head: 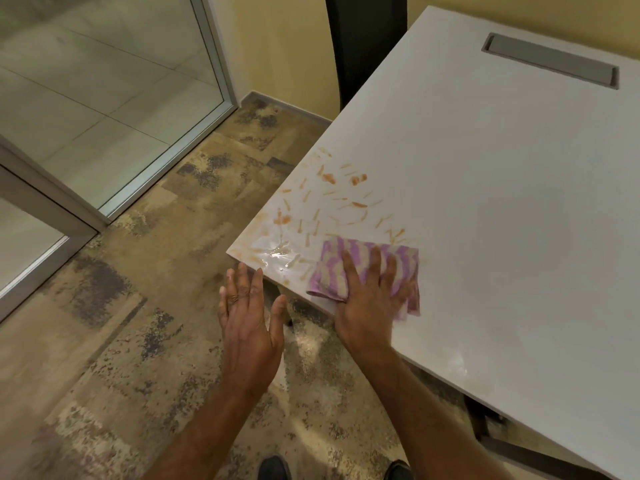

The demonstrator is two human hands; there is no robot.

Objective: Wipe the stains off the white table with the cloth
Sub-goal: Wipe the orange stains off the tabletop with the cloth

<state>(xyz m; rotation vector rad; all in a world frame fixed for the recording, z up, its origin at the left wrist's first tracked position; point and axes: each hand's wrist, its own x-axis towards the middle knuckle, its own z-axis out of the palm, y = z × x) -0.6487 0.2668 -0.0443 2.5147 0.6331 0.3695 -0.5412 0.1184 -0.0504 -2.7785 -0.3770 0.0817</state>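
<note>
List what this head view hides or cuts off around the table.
Head view: the table surface beneath the cloth and right hand, covered by them.
Head view: the table's right part, cut off by the frame edge.
Head view: the black chair, top cropped by the frame, lower part behind the table.

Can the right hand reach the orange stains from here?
Likely yes: the right hand presses the purple-and-cream striped cloth flat on the white table, right beside the orange streaky stains; nothing lies between.
</note>
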